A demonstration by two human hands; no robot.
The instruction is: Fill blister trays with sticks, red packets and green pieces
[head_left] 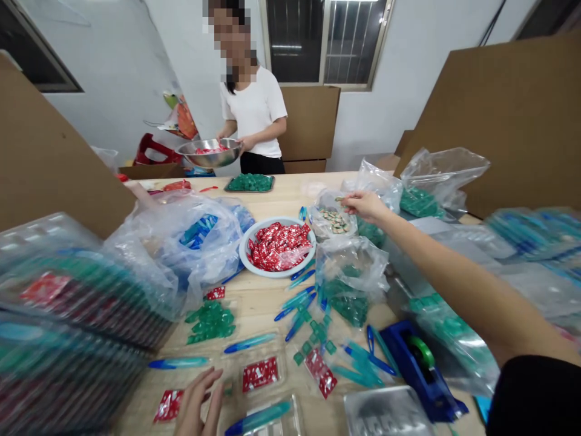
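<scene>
Apparently pinching a small piece (pixel 339 199) with right hand (pixel 365 205) at clear bag (pixel 319 229), well beyond loosely spread left hand (pixel 197 404).

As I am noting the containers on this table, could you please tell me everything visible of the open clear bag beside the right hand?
The open clear bag is thin, crumpled and plastic-looking, its loose mouth facing up. Inside lies a pile of small pale pieces with green and dark marks. It sits on the wooden table, just right of the bowl of red packets. The right hand is at its mouth; whether it touches the plastic is unclear.
</scene>
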